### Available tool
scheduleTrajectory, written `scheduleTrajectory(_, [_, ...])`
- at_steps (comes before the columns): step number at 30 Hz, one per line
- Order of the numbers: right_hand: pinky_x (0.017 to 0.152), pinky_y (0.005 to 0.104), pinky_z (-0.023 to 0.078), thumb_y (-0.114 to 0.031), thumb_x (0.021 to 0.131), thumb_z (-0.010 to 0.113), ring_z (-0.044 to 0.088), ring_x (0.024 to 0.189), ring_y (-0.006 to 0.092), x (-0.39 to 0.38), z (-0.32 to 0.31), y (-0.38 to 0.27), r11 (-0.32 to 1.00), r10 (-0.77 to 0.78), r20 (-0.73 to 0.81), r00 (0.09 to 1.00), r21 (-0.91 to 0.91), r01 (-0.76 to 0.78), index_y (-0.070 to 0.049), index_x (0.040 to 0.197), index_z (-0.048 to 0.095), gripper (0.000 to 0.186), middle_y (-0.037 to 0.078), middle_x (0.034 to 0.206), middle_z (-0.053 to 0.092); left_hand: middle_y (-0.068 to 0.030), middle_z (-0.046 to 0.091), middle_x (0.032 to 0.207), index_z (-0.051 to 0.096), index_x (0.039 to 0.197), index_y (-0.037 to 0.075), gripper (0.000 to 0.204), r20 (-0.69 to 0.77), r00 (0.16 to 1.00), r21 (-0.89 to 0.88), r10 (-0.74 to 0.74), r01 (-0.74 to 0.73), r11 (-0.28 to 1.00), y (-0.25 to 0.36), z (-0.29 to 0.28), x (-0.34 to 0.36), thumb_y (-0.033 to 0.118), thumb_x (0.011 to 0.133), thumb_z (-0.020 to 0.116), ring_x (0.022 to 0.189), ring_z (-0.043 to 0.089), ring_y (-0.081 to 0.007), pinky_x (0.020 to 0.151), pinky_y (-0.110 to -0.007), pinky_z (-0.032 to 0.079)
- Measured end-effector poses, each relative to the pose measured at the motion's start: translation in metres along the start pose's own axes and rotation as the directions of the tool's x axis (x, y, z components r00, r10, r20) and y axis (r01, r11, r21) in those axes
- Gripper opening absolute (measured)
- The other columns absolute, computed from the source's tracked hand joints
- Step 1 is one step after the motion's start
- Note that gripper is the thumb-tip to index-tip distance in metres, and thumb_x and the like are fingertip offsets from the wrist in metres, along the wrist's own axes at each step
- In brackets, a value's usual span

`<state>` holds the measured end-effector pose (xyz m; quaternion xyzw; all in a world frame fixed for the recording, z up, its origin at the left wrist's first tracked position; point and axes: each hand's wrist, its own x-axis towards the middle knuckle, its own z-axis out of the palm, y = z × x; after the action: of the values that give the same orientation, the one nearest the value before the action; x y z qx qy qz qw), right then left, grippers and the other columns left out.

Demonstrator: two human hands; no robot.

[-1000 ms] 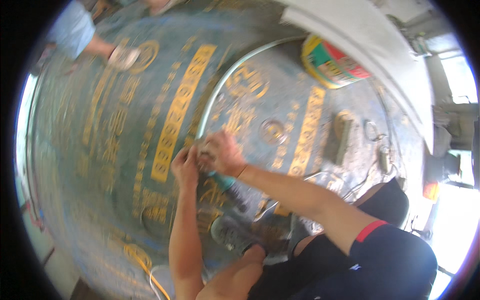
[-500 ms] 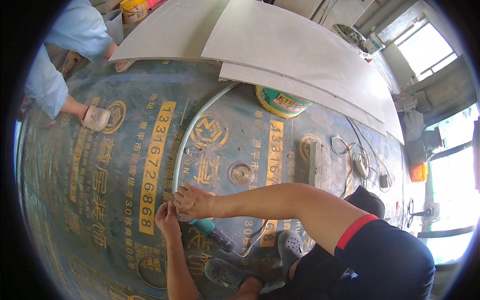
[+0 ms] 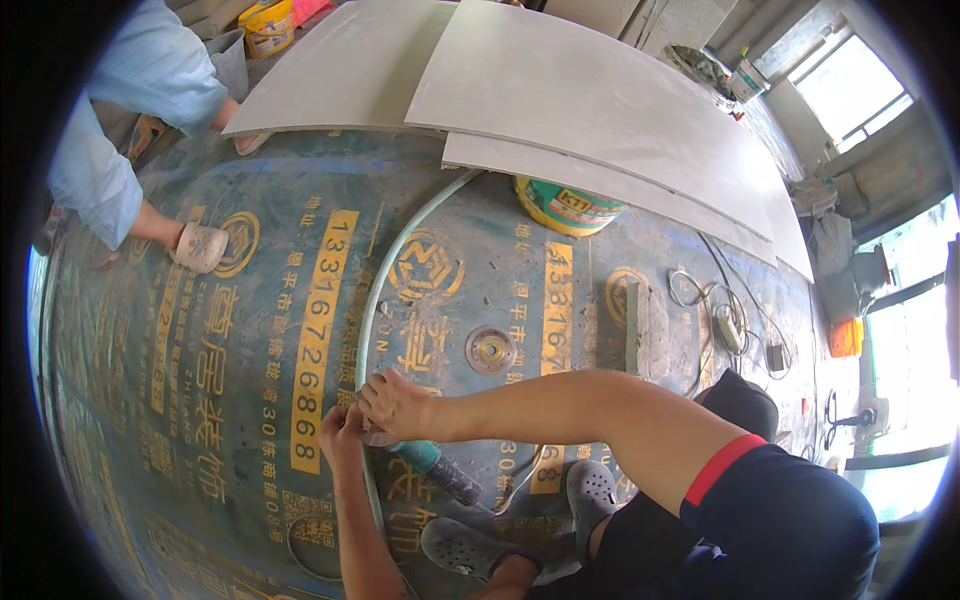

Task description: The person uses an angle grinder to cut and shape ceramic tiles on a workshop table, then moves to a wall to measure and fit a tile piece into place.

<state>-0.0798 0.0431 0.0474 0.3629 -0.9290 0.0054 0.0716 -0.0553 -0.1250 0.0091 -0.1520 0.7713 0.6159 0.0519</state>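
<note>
Close together over the floor, my two hands meet at the head of an angle grinder with a teal body and dark rear grip. My right hand is closed, knuckles up, over a pale round part at the grinder's head. Beside it on the left, the fingertips of my left hand are pinched. What the fingers of either hand hold is hidden. A pale green hose runs right behind the hands; whether they touch it I cannot tell. To the right lies a round metal grinding disc.
Large pale boards lie across the far side, with a green and yellow bucket at their near edge. A dusty block, tangled cable and a power strip lie right. Another person's light-blue clothed legs are at far left. Printed sheeting covers the floor.
The view has shifted slightly, so everything sits a little further right and lower. Both hands stay together at the grinder's head with nearly the same grip.
</note>
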Motion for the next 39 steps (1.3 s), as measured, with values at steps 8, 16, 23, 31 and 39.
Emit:
scheduleTrajectory(8, [0.069, 0.0327, 0.040, -0.026, 0.083, 0.054, 0.054, 0.079, 0.0202, 0.009, 0.015, 0.019, 0.944, -0.313, -0.102, 0.944, 0.075, 0.321, -0.010, 0.079, 0.059, 0.017, 0.003, 0.077, 0.056, 0.0070, 0.047, 0.065, 0.059, 0.075, 0.004, 0.036, -0.033, 0.999, -0.444, 0.005, -0.019, 0.896, -0.011, 0.024, 0.001, 0.029, 0.101, 0.054, 0.061, 0.039, -0.0011, 0.051, -0.022, 0.029])
scheduleTrajectory(16, [0.069, 0.0334, 0.042, -0.026, 0.084, 0.053, 0.056, 0.079, 0.0212, -0.008, 0.013, 0.018, 0.970, -0.197, -0.110, 0.974, 0.120, 0.210, -0.009, 0.082, 0.060, 0.018, 0.003, 0.080, 0.058, 0.0054, 0.052, 0.071, 0.059, 0.076, 0.004, 0.035, -0.098, 0.994, -0.544, -0.042, -0.018, 0.839, -0.007, 0.045, -0.006, 0.028, 0.102, 0.054, 0.064, 0.044, -0.0029, 0.053, -0.023, 0.036])
scheduleTrajectory(23, [0.071, 0.0353, 0.046, -0.031, 0.081, 0.061, 0.060, 0.087, 0.0237, -0.005, 0.016, 0.010, 0.939, -0.051, -0.136, 0.989, 0.330, 0.093, -0.012, 0.089, 0.063, 0.021, 0.006, 0.086, 0.061, 0.0016, 0.056, 0.077, 0.063, 0.083, 0.002, 0.029, -0.195, 0.979, -0.427, -0.055, -0.034, 0.904, 0.012, 0.046, -0.009, 0.024, 0.100, 0.056, 0.070, 0.049, -0.0054, 0.058, -0.026, 0.042])
scheduleTrajectory(31, [0.088, 0.0443, 0.049, -0.033, 0.096, 0.050, 0.058, 0.106, 0.0348, -0.043, -0.003, 0.057, 0.809, 0.125, 0.461, 0.878, 0.465, -0.360, -0.006, 0.108, 0.057, 0.031, 0.015, 0.110, 0.060, -0.0144, 0.046, 0.116, 0.048, 0.123, -0.001, 0.056, 0.018, 0.989, -0.155, 0.150, -0.145, 0.977, -0.003, 0.043, -0.057, 0.020, 0.080, 0.076, 0.104, 0.049, -0.0244, 0.085, -0.037, 0.044])
scheduleTrajectory(39, [0.085, 0.0483, 0.047, -0.038, 0.097, 0.050, 0.058, 0.104, 0.0376, -0.030, -0.006, 0.063, 0.714, 0.127, 0.538, 0.833, 0.534, -0.453, -0.005, 0.108, 0.057, 0.035, 0.017, 0.109, 0.060, -0.0235, 0.042, 0.122, 0.036, 0.124, -0.005, 0.081, -0.205, 0.967, 0.350, 0.148, -0.069, 0.934, 0.000, 0.099, -0.063, 0.016, 0.063, 0.085, 0.114, 0.042, -0.0421, 0.097, -0.051, 0.036])
